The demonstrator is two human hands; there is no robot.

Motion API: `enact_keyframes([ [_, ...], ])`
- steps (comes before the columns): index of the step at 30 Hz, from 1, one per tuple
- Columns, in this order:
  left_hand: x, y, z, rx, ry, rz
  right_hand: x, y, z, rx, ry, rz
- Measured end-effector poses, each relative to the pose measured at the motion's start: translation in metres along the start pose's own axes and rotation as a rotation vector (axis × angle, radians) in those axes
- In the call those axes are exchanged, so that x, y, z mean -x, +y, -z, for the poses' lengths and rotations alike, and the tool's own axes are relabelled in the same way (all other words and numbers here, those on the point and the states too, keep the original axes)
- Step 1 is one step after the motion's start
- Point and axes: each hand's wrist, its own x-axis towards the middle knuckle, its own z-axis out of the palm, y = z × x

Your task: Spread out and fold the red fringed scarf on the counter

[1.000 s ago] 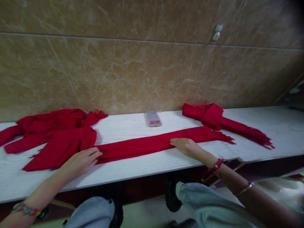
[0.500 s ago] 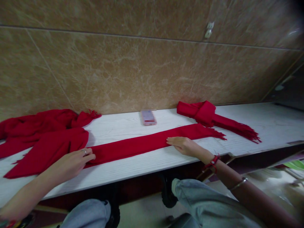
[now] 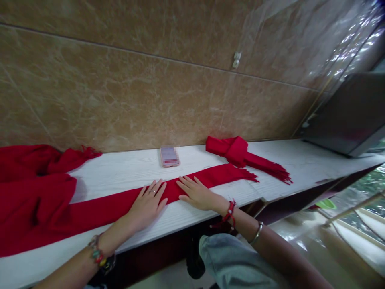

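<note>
A long red scarf [image 3: 105,208] with a fringed right end is laid in a narrow folded strip along the white tabletop [image 3: 126,165]. On the middle of the strip my left hand [image 3: 148,204] rests flat, fingers spread. Just to its right, my right hand [image 3: 195,192] also lies on the cloth with its fingers stretched out. Toward the left the strip runs into a loose, rumpled part of red cloth [image 3: 36,208]. Behind the fringed end sits a second red scarf [image 3: 236,150], knotted, its fringe pointing right.
A phone [image 3: 169,156] lies near the marbled wall [image 3: 135,92]. More crumpled red cloth [image 3: 69,160] is at the back left. A large dark box-like object [image 3: 345,116] stands at the table's far right end. My knee [image 3: 228,257] is below the front edge.
My left hand has moved right along the strip, from gripping its left part to lying flat near my right hand. The view has turned to the right.
</note>
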Motion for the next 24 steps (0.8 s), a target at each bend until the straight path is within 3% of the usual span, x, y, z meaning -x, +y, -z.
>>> enact_keyframes([
  [4,0.007,-0.002,-0.01,-0.01,-0.11,-0.015,0.011,0.012,-0.001,0.082,-0.008,-0.004],
  [11,0.007,-0.002,-0.005,-0.049,-0.103,0.009,0.05,0.071,0.004,0.284,0.064,-0.186],
  [16,0.008,0.003,-0.006,-0.108,-0.077,0.073,0.075,0.103,0.011,0.334,0.045,-0.197],
  [19,0.006,0.007,-0.003,-0.113,-0.078,0.097,0.068,0.095,0.019,0.308,0.064,-0.221],
  [22,0.003,0.012,0.003,-0.081,-0.092,0.077,0.042,0.064,0.024,0.219,0.137,-0.233],
  [24,0.003,0.013,0.007,-0.046,-0.111,0.044,0.022,0.039,0.02,0.149,0.121,-0.128],
])
